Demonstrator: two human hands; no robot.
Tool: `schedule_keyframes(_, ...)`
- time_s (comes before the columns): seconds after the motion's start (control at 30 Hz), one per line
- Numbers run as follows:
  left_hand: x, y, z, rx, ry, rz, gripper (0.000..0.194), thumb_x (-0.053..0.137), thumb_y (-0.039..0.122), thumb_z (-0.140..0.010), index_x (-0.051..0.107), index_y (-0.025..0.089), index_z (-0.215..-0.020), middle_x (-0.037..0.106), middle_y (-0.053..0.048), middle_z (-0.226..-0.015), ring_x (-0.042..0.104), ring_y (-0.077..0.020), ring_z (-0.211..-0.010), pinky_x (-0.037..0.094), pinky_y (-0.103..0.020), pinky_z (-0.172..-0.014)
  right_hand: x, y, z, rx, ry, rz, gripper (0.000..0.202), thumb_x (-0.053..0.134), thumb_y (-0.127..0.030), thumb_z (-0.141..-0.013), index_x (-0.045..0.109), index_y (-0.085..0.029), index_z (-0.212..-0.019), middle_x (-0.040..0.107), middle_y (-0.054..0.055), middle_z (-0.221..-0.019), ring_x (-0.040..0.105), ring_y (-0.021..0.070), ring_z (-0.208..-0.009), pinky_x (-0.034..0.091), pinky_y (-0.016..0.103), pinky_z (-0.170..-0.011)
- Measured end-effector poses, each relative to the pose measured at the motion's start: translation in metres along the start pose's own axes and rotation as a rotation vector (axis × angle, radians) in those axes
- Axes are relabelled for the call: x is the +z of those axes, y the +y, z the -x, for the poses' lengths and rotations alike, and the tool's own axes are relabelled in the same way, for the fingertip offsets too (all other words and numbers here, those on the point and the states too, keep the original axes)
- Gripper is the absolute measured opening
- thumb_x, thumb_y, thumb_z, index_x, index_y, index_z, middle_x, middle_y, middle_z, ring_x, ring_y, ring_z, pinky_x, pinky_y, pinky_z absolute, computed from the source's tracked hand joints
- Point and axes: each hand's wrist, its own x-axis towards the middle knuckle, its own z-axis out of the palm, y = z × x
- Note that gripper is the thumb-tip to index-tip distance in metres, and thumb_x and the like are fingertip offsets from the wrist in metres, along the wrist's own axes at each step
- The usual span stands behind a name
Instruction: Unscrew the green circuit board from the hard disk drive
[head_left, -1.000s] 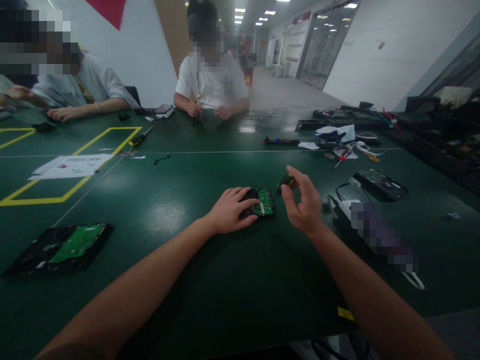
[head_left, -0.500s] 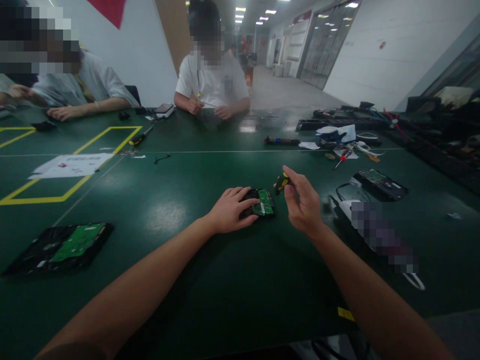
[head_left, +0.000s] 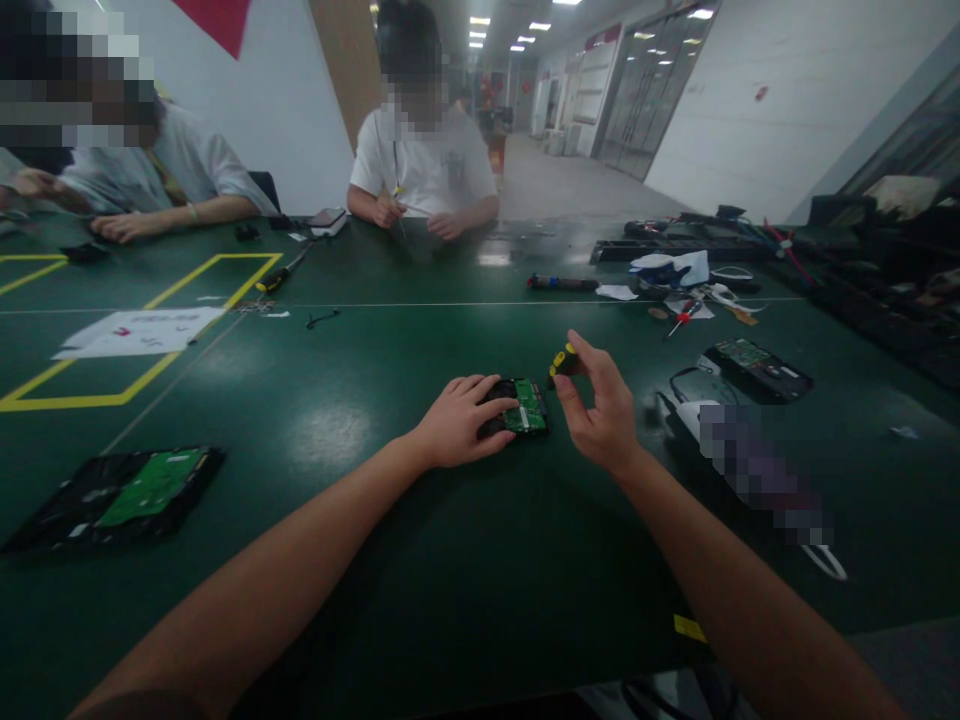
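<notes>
A hard drive (head_left: 531, 408) with a green circuit board facing up lies flat on the green table. My left hand (head_left: 466, 420) rests across its left part, thumb along the near edge and fingers spread over the top and far side, gripping it. Just right of the drive, my right hand (head_left: 606, 405) pinches a screwdriver (head_left: 561, 364) by its black and yellow handle between thumb and fingers. The screwdriver's shaft and tip cannot be made out.
Another drive (head_left: 154, 490) lies at the left, and one more (head_left: 759, 368) at the right beyond a blurred-out pouch-like item (head_left: 757, 460). Farther back are a screwdriver (head_left: 274, 278), papers (head_left: 142, 330), a dark cylindrical tool (head_left: 562, 283) and tangled cables. A person (head_left: 427, 165) sits opposite.
The screwdriver handle has turned slightly in my right hand, and the thumb and fingers have shifted a little around it. My left hand and the drive keep their place.
</notes>
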Motion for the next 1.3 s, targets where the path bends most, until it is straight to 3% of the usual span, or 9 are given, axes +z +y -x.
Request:
schedule_keyframes(0.23,0.0004,0.0001,-0.0004,-0.011,0.000,0.013,0.054,0.062,0.057,-0.098,0.063,0.030,-0.145,0.047,-0.014,-0.161,0.046,-0.0401,-0.144,0.039,-0.061,-0.116,0.0040,0.0044,0.0034,0.034,-0.016,-0.112,0.063,0.058,-0.021,-0.100,0.038,-0.033,-0.158,0.066,0.009,-0.141,0.070,0.0277,-0.123,0.061,0.053,-0.106)
schedule_keyframes(0.47,0.0011,-0.0004,-0.0003,0.001,0.017,0.012,0.054,0.062,0.056,-0.098,0.063,0.029,-0.145,0.046,-0.015,-0.161,0.047,-0.0404,-0.144,0.039,-0.061,-0.116,-0.0008,-0.0024,-0.0004,-0.038,0.021,0.016,0.058,0.064,-0.024,-0.098,0.049,-0.038,-0.151,0.070,0.006,-0.132,0.070,0.0268,-0.112,0.061,0.053,-0.101)
schedule_keyframes(0.7,0.0002,-0.0001,0.0000,-0.006,0.007,0.013,0.055,0.061,0.058,-0.098,0.063,0.029,-0.145,0.046,-0.014,-0.162,0.046,-0.0401,-0.144,0.039,-0.061,-0.116,0.0007,-0.0006,0.0015,0.032,-0.025,-0.074,0.059,0.055,-0.023,-0.102,0.039,-0.035,-0.157,0.069,0.007,-0.140,0.066,0.0276,-0.131,0.053,0.056,-0.115)
schedule_keyframes(0.87,0.0001,0.0000,0.0000,0.000,-0.001,0.000,0.055,0.059,0.058,-0.099,0.064,0.027,-0.145,0.045,-0.016,-0.162,0.047,-0.0407,-0.143,0.040,-0.061,-0.115,0.0020,0.0004,0.0016,0.031,-0.010,-0.054,0.056,0.058,-0.025,-0.102,0.043,-0.037,-0.155,0.068,0.006,-0.141,0.069,0.0271,-0.124,0.056,0.054,-0.111)
schedule_keyframes(1.0,0.0007,0.0001,-0.0004,0.000,0.003,-0.005,0.055,0.060,0.058,-0.099,0.063,0.028,-0.145,0.045,-0.016,-0.162,0.047,-0.0412,-0.143,0.040,-0.062,-0.115,0.0017,0.0014,0.0018,0.020,0.009,-0.009,0.056,0.059,-0.027,-0.101,0.044,-0.038,-0.155,0.064,0.006,-0.145,0.065,0.0294,-0.129,0.055,0.055,-0.112)
schedule_keyframes(1.3,0.0012,-0.0001,0.0001,0.001,0.011,-0.007,0.054,0.060,0.057,-0.099,0.064,0.028,-0.144,0.046,-0.016,-0.162,0.046,-0.0405,-0.144,0.039,-0.060,-0.116,0.0034,0.0054,0.0016,0.049,-0.001,-0.099,0.059,0.058,-0.025,-0.102,0.040,-0.039,-0.156,0.064,0.006,-0.146,0.069,0.0282,-0.123,0.056,0.054,-0.112)
